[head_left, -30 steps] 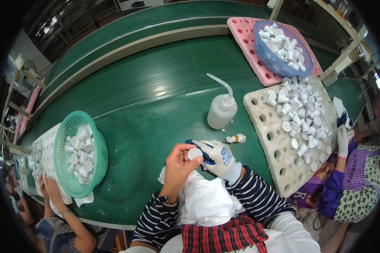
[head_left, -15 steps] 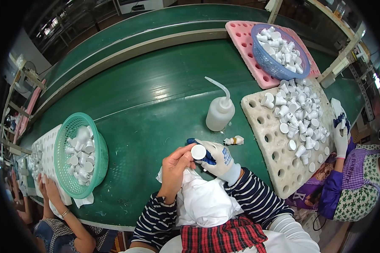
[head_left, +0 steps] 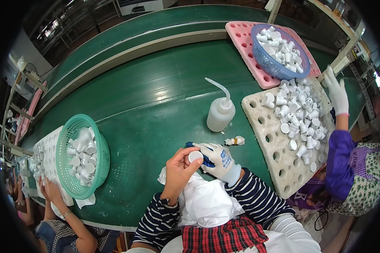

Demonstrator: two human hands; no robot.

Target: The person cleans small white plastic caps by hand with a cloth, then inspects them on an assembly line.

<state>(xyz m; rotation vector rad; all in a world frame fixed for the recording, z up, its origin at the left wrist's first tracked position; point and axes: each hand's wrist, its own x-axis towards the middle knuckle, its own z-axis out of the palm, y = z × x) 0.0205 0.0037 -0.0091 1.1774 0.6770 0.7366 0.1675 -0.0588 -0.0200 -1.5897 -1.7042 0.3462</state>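
Note:
A small white cup-shaped piece (head_left: pixel 195 157), its round flat end facing me, sits between my two hands. My left hand (head_left: pixel 178 170) is bare and pinches it between thumb and fingers. Around its far and right side curl the fingers of my right hand (head_left: pixel 218 160), in a white glove with blue fingertips. A white cloth (head_left: pixel 207 202) lies bunched on my lap below both hands. Just beyond my right hand is a small white bundle (head_left: pixel 234 141) with a yellowish band. Behind that stands a white squeeze bottle (head_left: pixel 221 114) with a bent spout.
At left, a green basket (head_left: pixel 105 164) holds white pieces. A pale foam board (head_left: pixel 268 147) at right carries a heap of them; behind it a blue basket (head_left: pixel 266 65) rests on a pink foam board (head_left: pixel 240 42). Co-workers' hands appear at left (head_left: pixel 52 192) and right (head_left: pixel 337 95).
The piece has turned slightly and shifted a little left and down as my left fingers changed their hold. The right co-worker's gloved hand has risen and reached away past the heap.

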